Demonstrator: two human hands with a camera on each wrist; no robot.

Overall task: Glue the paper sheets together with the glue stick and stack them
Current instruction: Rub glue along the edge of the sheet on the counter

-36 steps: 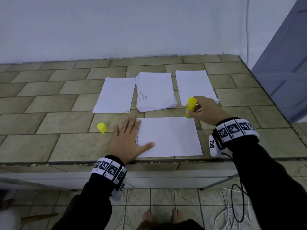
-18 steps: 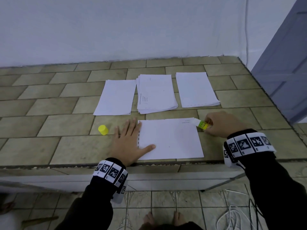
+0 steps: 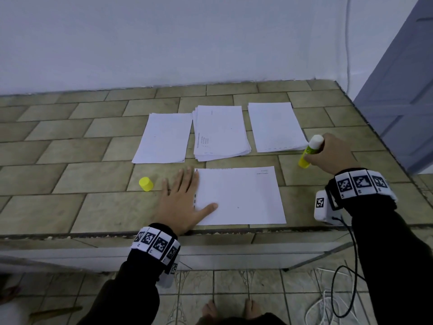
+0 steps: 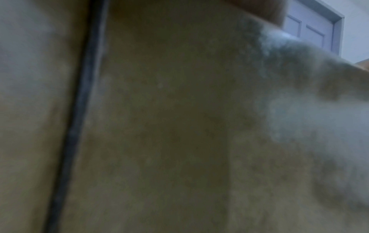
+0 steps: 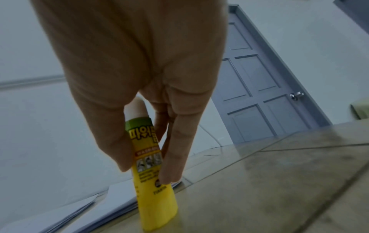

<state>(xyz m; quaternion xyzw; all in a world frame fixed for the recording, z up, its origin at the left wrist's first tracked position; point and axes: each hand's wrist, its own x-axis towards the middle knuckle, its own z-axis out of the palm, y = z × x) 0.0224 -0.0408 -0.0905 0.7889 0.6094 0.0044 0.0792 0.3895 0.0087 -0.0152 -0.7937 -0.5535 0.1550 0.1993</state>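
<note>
The right hand (image 3: 332, 156) pinched the uncapped glue stick (image 3: 309, 151) between thumb and fingers, its base touching the tiled counter (image 3: 70, 207) at about three o'clock of the near sheet (image 3: 241, 195). The left hand (image 3: 180, 202) lay flat and spread — thumb on that sheet's nine o'clock edge. The yellow cap (image 3: 146, 184) sat just beyond. The stick looked light, rigid and smooth, best gripped mid-barrel; the paper looked thin and floppy — likely to slide unless pinned.
</note>
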